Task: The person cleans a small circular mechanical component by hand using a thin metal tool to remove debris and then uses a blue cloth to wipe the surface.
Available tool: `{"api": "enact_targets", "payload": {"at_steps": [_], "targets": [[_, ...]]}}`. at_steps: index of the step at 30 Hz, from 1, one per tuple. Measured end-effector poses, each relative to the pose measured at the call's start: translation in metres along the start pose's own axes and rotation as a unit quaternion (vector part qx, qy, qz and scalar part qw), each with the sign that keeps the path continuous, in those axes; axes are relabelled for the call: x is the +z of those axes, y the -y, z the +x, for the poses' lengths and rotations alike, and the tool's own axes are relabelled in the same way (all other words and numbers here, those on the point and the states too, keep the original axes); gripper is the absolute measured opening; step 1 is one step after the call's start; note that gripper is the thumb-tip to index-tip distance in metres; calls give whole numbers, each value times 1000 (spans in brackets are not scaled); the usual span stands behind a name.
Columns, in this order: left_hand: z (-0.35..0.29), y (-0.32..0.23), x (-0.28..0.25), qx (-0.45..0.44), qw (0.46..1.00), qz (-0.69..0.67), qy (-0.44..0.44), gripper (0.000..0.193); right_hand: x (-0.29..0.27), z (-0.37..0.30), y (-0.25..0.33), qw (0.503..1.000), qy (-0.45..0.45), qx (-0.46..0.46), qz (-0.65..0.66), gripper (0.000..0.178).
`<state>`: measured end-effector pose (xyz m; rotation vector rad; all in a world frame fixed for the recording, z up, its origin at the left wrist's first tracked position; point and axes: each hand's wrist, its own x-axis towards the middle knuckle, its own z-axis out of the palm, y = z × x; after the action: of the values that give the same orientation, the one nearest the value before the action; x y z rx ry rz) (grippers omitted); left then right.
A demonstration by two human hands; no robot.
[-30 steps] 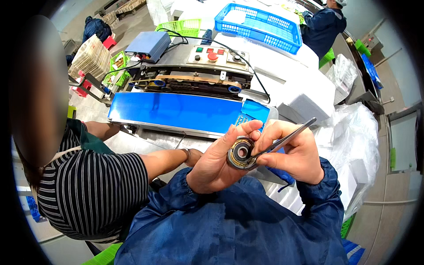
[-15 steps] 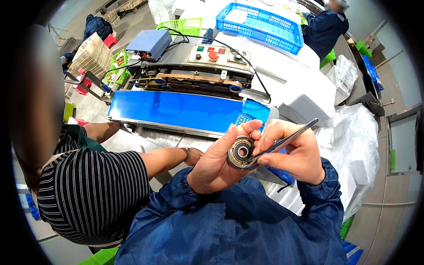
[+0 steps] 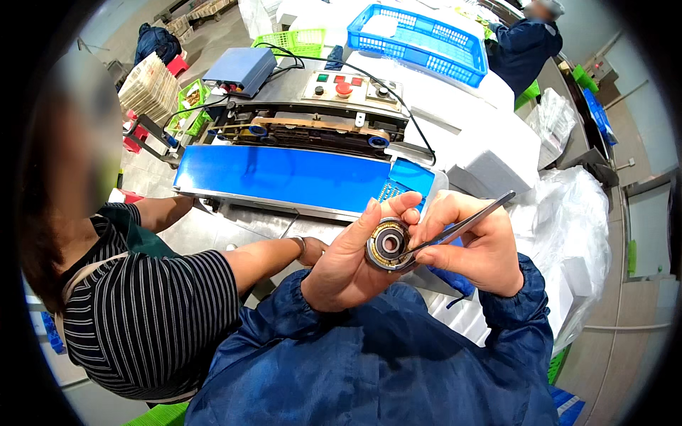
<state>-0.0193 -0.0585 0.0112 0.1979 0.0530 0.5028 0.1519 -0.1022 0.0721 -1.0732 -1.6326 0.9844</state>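
My left hand (image 3: pixel 346 266) is closed around the edge of a round metal wheel (image 3: pixel 378 262), which has a centre hole and a brass-coloured ring of small pieces. A pair of metal tweezers (image 3: pixel 486 209) is pinched in my right hand (image 3: pixel 476 245). Their tips meet the wheel's face on its right side, and the back end points up to the right. Whether the tips grip a small piece is too fine to see. Both hands are raised in front of my chest, near the right end of a machine with a blue belt (image 3: pixel 284 174).
At my left stands a person in a striped shirt (image 3: pixel 156 312), one arm reaching toward the machine. A control panel (image 3: pixel 352 89) and a grey-blue box (image 3: pixel 239 71) sit behind the belt. Farther back lies a blue crate (image 3: pixel 415 60). Clear plastic sheeting (image 3: pixel 568 248) covers things on the right.
The person at my left has leaned slightly toward the right. My hands, the wheel and the tweezers have barely moved.
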Motion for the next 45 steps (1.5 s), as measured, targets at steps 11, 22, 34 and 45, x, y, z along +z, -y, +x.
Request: {"api": "enact_targets", "payload": {"at_steps": [11, 22, 34, 45], "targets": [[-2, 0, -3, -2, 999, -33, 17, 46, 2, 0, 1, 1000, 21, -15, -8, 17], [1, -14, 2, 14, 980, -197, 19, 46, 16, -9, 3, 979, -78, -175, -68, 21], [-6, -10, 6, 26, 997, -60, 47, 47, 13, -9, 13, 987, -46, -145, -51, 21], [-18, -5, -3, 19, 997, -63, 48, 51, 27, -16, 13, 961, -9, -210, -182, 31]]}}
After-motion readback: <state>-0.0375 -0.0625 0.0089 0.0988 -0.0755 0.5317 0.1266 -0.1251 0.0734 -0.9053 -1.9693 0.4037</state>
